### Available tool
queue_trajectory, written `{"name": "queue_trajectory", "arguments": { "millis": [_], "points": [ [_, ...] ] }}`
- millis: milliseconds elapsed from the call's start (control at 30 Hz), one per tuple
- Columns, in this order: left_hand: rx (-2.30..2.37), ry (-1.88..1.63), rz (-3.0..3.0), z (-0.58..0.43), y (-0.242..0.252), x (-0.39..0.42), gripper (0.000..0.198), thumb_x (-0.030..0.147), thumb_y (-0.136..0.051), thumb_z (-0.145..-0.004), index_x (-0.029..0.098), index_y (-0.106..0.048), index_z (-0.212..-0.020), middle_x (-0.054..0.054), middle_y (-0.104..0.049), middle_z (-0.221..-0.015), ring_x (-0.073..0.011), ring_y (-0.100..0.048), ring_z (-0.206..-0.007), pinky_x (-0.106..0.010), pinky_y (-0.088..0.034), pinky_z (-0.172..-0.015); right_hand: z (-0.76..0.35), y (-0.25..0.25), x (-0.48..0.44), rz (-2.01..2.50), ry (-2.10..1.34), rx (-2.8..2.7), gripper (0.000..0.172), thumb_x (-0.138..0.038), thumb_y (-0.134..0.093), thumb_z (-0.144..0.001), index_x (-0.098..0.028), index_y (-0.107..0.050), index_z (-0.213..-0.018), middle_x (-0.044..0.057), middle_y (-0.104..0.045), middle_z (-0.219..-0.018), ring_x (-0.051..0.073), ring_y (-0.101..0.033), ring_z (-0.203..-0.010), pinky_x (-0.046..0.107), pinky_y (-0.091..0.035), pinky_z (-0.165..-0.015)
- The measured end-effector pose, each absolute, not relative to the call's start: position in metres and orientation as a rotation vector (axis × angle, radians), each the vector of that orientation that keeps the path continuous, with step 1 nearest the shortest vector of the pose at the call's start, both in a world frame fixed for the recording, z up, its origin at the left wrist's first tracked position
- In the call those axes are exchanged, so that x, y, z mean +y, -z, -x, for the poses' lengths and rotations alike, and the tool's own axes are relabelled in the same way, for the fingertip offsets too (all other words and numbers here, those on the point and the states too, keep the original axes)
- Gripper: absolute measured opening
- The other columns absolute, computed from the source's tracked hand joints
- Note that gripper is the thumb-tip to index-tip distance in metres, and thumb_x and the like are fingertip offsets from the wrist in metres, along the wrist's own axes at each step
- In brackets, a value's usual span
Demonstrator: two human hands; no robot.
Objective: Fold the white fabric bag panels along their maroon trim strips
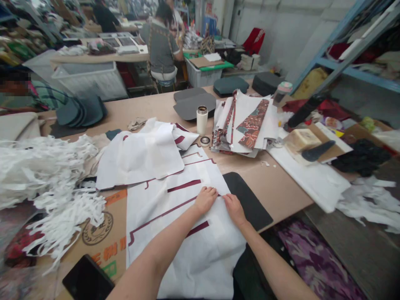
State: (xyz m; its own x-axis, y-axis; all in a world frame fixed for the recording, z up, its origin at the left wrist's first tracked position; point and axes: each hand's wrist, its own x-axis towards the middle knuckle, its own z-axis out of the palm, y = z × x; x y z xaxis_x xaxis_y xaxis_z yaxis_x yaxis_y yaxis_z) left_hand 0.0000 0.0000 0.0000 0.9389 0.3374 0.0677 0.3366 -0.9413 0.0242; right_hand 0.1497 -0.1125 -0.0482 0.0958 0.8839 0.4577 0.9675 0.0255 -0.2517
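Note:
A large white sheet [193, 266] with dark red strips is spread before me, hanging over the table's front edge. Close together on its upper right part are both of my hands. My left hand [206, 200] has its fingers curled and pressed on the sheet along a dark red line. Just to its right, my right hand [234, 209] pinches the same sheet, thumb and fingers together. Under the sheet's right side lies a dark grey rounded panel [250, 200]. Farther back, a folded white piece [140, 154] with dark red edging rests on the sheet.
White fabric strips [68, 171] are heaped at left, above a printed cardboard sheet [118, 246] and a black phone [88, 278]. A cream bottle [202, 121] stands open behind its lid [205, 141]. Patterned cut pieces [250, 121] are stacked behind. People sit farther off.

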Motion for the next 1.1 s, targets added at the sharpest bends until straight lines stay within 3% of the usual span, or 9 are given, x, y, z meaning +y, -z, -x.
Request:
{"name": "queue_trajectory", "arguments": {
  "millis": [300, 667, 933, 1100],
  "points": [
    [0.577, -0.148, -3.065, 0.001, 0.004, -0.002, 0.03, 0.022, -0.034, -0.091, 0.022, -0.046, -0.119, -0.006, -0.053, -0.114, -0.0204, -0.045, -0.105, -0.038, -0.033, -0.087, -0.152, 0.052, -0.115, 1.843, 0.247, -1.932, 0.029, -0.014, -0.04, -0.089, -0.018, -0.058, -0.111, 0.009, -0.057, -0.096, 0.02, -0.048, -0.086, 0.032, -0.042, -0.078],
    [0.586, -0.13, -3.098, 0.003, 0.012, -0.011, 0.035, 0.019, -0.03, -0.092, 0.017, -0.04, -0.125, -0.009, -0.05, -0.122, -0.0214, -0.043, -0.114, -0.037, -0.033, -0.092, -0.152, 0.056, -0.115, 1.862, 0.206, -1.9, 0.032, -0.016, -0.038, -0.089, -0.02, -0.056, -0.116, 0.008, -0.057, -0.1, 0.02, -0.048, -0.089, 0.032, -0.043, -0.077],
    [0.554, -0.078, -3.1, -0.004, 0.004, -0.015, 0.034, 0.017, -0.032, -0.091, 0.014, -0.042, -0.123, -0.011, -0.053, -0.115, -0.022, -0.045, -0.109, -0.039, -0.033, -0.093, -0.149, 0.052, -0.109, 1.938, 0.166, -1.818, 0.027, -0.013, -0.041, -0.088, -0.017, -0.06, -0.107, 0.009, -0.058, -0.096, 0.02, -0.049, -0.087, 0.031, -0.043, -0.079],
    [0.591, -0.099, -3.1, -0.005, 0.009, -0.018, 0.03, 0.016, -0.033, -0.09, 0.014, -0.049, -0.116, -0.011, -0.054, -0.115, -0.0223, -0.043, -0.112, -0.041, -0.029, -0.097, -0.143, 0.044, -0.112, 2.004, 0.209, -1.898, 0.033, -0.012, -0.039, -0.088, -0.019, -0.055, -0.116, 0.009, -0.057, -0.097, 0.02, -0.048, -0.084, 0.032, -0.042, -0.074]
  ]
}}
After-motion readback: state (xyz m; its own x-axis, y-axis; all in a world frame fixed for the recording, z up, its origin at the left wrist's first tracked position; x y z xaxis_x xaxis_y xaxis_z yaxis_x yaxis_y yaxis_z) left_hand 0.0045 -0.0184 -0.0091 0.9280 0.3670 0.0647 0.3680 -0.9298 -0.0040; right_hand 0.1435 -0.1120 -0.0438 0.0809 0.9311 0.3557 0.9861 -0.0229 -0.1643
